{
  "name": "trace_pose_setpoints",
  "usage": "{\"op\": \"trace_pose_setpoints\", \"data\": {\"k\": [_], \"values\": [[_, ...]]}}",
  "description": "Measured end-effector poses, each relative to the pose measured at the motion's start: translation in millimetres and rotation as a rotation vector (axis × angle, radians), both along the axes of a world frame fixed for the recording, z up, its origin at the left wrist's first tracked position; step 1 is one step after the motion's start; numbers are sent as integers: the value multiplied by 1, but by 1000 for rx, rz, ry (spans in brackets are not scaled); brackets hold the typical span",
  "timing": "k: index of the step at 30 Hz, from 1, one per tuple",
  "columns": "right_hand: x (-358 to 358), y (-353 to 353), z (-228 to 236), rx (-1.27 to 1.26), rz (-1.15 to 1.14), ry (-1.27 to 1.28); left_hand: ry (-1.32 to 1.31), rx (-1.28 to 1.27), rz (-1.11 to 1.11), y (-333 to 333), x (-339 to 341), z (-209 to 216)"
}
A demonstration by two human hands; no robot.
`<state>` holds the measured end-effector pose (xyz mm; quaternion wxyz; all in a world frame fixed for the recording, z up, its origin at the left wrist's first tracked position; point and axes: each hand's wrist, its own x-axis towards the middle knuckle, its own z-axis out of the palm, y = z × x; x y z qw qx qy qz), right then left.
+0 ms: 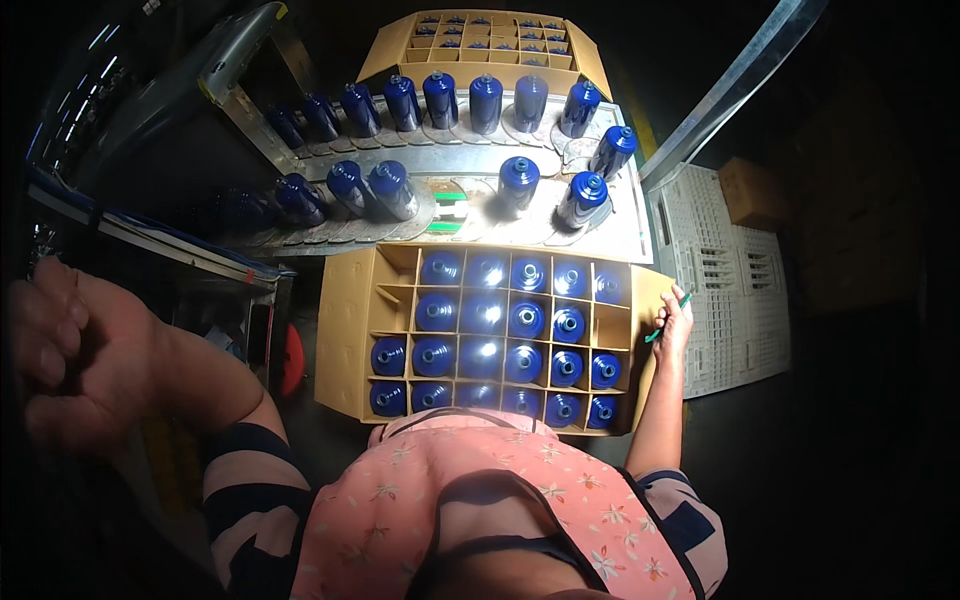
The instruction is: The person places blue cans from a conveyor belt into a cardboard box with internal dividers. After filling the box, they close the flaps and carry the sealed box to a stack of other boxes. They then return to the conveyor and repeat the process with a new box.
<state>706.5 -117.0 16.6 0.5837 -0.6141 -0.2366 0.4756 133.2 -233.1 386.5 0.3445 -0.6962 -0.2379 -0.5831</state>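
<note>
In front of my chest sits an open cardboard carton [345,340] with dividers, most of its cells holding glossy blue bottles [527,320] with narrow necks. Two cells at its far left and one on the right hold no bottle. My right hand [676,325] is beside the carton's right flap [652,350], fingers closed round a thin green pen-like tool [684,300]. My left hand [95,350] is raised at the far left, away from the carton, with loosely curled fingers and nothing visible in them.
Beyond the carton, a conveyor [400,155] with overlapping plates carries upright blue bottles [486,105] in two rows. Another divided carton [485,70] stands behind it. At right are a metal post [735,85], a pale plastic pallet [725,290] and a brown box [755,193].
</note>
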Motion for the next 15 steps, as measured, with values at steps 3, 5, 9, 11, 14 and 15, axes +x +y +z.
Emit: {"op": "trace_pose_setpoints", "data": {"k": [3,5,9,11,14,15], "values": [[-43,-25,-8,-126,296,-15,115,136,476,-4,3,0],[-71,-44,-14,-204,500,26,-5,22,244,-7,6,1],[-124,-70,-24,-370,886,-244,-41,-76,91,-19,3,-10],[-145,-76,-25,-294,1069,-349,-118,-207,272,-25,-2,-38],[-166,-73,-20,43,1233,-672,-809,-508,23,-32,-13,-96],[-169,-72,-17,11,1242,-710,-925,-685,1,-34,-14,-120]]}}
